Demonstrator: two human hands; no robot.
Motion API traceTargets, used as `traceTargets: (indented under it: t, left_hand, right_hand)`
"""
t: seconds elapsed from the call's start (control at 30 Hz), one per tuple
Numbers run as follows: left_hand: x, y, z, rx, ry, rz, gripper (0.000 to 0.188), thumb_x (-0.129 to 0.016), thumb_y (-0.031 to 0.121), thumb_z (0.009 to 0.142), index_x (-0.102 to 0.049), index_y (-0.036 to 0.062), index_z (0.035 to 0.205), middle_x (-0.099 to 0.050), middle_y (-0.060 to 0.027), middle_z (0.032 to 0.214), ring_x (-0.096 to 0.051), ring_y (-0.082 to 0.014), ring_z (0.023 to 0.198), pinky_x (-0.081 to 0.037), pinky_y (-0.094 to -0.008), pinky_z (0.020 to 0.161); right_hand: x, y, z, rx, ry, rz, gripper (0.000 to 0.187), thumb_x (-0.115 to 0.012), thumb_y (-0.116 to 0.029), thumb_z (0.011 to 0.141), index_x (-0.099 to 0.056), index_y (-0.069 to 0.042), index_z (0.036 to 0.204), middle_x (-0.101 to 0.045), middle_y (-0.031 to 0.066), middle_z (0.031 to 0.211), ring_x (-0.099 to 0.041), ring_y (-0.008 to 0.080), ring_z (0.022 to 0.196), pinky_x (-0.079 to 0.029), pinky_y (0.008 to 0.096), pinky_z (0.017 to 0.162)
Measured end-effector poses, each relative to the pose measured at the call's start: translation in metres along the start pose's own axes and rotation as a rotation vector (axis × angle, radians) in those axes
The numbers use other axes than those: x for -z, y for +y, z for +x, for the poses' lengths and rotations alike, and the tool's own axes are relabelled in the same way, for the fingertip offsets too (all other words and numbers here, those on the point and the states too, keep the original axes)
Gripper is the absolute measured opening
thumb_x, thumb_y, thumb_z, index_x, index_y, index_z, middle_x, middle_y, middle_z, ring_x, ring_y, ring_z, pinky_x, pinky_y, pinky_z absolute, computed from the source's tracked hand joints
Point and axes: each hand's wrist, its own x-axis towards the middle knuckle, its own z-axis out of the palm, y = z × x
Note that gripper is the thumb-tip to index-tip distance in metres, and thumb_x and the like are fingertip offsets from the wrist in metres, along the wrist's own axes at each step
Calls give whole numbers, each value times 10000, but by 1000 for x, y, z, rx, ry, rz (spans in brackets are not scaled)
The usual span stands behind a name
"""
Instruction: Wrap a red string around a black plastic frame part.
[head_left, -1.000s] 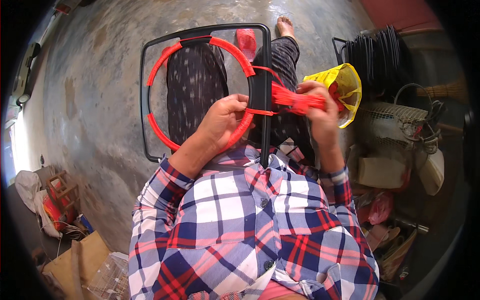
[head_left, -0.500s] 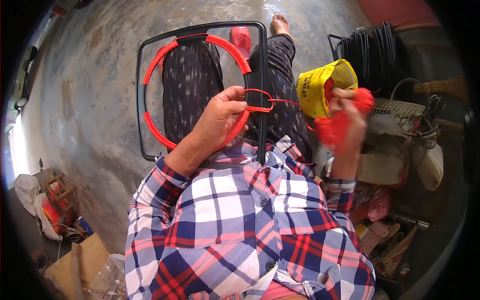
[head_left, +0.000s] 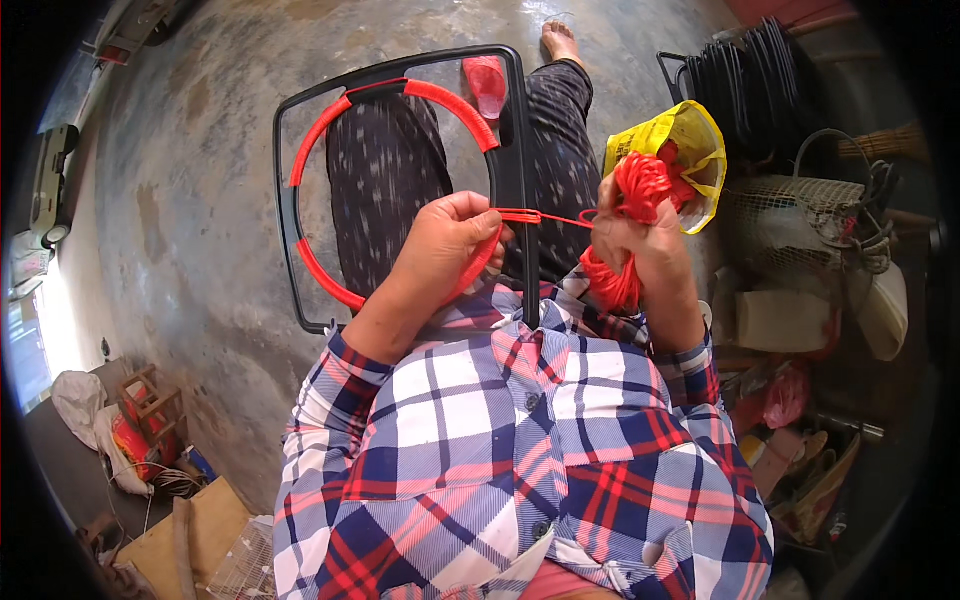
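A black frame (head_left: 283,210) with a round inner ring rests across my lap. Red cord wrapping (head_left: 452,105) covers several stretches of the ring, with bare black gaps between them. My left hand (head_left: 445,245) is closed around the ring's right side, thumb pressed near the strands that run to the frame's side bar. Those red strands (head_left: 518,215) loop around the bar. From there a red cord runs taut to my right hand (head_left: 640,245), which grips a bundle of red cord (head_left: 642,188). Part of the bundle hangs below that hand.
Behind my right hand stands a yellow bag (head_left: 690,130) with more red cord inside. Stacked black frames (head_left: 755,85), a wire mesh basket (head_left: 800,215) and clutter lie at the right. A pink slipper (head_left: 485,88) is on the floor. A wooden board (head_left: 190,530) lies lower left.
My right hand has moved slightly left and now shows sharply with the cord bundle. The loose loop near my left thumb has been drawn tight against the side bar.
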Motion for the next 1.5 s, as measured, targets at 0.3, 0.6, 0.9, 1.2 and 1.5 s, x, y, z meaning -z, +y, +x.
traceTargets:
  t: [0.3, 0.6, 0.9, 1.2, 1.5]
  left_hand:
    - [2, 6, -6, -30, 63, -283, 262, -582, 214, 938, -591, 6, 1097, -650, -105, 965, -633, -189, 812, -539, -350, 703]
    - [2, 1, 2, 15, 72, -279, 406, -513, 369, 959, -607, -5, 1086, -650, -110, 1002, -623, -222, 883, -518, -397, 778]
    - [-7, 10, 4, -42, -28, -296, 556, -466, 460, 959, -569, -40, 1179, -629, -135, 1092, -585, -229, 1004, -448, -357, 908]
    - [-34, 20, 2, 12, -52, -323, 315, -434, 258, 999, -589, 26, 1145, -671, -83, 986, -644, -194, 884, -516, -341, 768]
    - [3, -12, 7, 3, 173, -360, 227, -487, 212, 965, -617, 56, 1067, -670, -70, 960, -614, -205, 790, -495, -334, 699]
  right_hand:
    - [98, -78, -21, 201, 671, -188, 91, -626, -124, 886, -583, -71, 946, -598, 13, 709, -554, 79, 597, -437, 213, 534]
    - [228, -63, -98, 459, 565, 264, 187, -527, -187, 934, -568, -53, 1058, -615, 96, 975, -590, 233, 870, -485, 409, 859]
    - [-8, 5, 0, 182, -454, -1281, 474, -686, -177, 765, -595, -21, 1204, -636, 220, 951, -631, 357, 903, -503, 407, 754]
    - [-30, 2, 46, 239, -235, -868, 437, -640, -34, 753, -481, -33, 1160, -628, 269, 895, -613, 449, 902, -497, 461, 730]
    - [-13, 15, 49, 350, -75, -858, 542, -654, -56, 791, -492, 28, 1302, -666, 184, 985, -661, 300, 930, -513, 352, 826]
